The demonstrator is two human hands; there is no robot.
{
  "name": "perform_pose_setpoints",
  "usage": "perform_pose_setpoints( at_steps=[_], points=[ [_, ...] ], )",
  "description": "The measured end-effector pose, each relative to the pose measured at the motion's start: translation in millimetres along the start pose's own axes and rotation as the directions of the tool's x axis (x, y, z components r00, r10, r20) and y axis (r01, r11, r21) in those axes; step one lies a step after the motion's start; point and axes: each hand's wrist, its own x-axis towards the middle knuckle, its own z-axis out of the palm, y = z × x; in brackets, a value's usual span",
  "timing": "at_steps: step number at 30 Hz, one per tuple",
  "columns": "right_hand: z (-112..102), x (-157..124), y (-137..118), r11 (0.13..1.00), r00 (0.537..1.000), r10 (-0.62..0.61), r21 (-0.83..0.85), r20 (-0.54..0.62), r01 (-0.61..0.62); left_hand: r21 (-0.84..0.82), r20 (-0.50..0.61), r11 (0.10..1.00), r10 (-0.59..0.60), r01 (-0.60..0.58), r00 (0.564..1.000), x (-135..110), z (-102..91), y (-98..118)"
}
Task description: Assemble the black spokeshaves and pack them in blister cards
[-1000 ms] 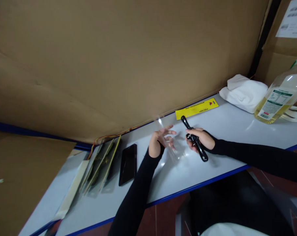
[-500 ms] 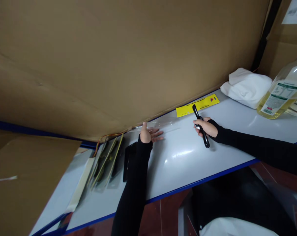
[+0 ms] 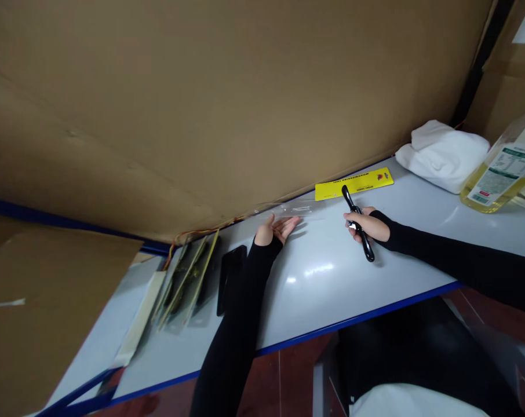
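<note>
A black spokeshave (image 3: pixel 367 247) with two handles is gripped near its middle by my right hand (image 3: pixel 372 226), the fingers closed round it and the tool held slantwise above the table. My left hand (image 3: pixel 274 231) is open, palm turned up and fingers stretched out. A clear plastic blister shell (image 3: pixel 298 208) lies against the back edge, just beyond those fingers; whether they touch it I cannot tell. Behind the spokeshave's far handle rests a yellow printed backing card (image 3: pixel 375 179) reading "woodworking tool".
Left of my left forearm are a flat black object (image 3: pixel 228 278) and several packaged tools (image 3: pixel 193 284) on the grey table (image 3: pixel 318 307). A white cloth (image 3: pixel 445 153) and an oil-like yellow bottle (image 3: pixel 495 179) stand at right. Cardboard (image 3: pixel 245 104) walls the back.
My left hand has shifted slightly right and away from the clear shell, its fingers now closer together. My right hand still holds the spokeshave. The view has shifted a little.
</note>
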Motion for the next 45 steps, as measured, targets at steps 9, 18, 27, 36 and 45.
perform_pose_setpoints(
  at_steps=[9,18,27,36,45],
  points=[
    [1,0,-1,0.998,1.000,0.016,-0.066,0.005,-0.016,-0.117,-0.146,0.991,0.054,-0.072,0.988,6,-5.2,2],
    [0,-2,0,0.985,0.998,-0.019,-0.172,0.055,0.028,0.405,-0.007,0.913,0.053,-0.046,0.999,-28,13.4,-9],
    [-5,-15,16,0.897,0.821,-0.163,-0.265,0.547,0.354,0.360,0.547,0.824,0.193,-0.437,0.815,-82,54.2,-91],
    [1,-15,23,0.932,0.904,-0.253,-0.165,0.346,0.324,0.424,0.642,0.800,0.064,-0.424,0.764,-91,55.2,-84],
    [3,-12,19,0.904,0.842,-0.351,-0.089,0.409,0.419,0.369,0.582,0.828,0.149,-0.423,0.800,-82,51.2,-90]
  ],
)
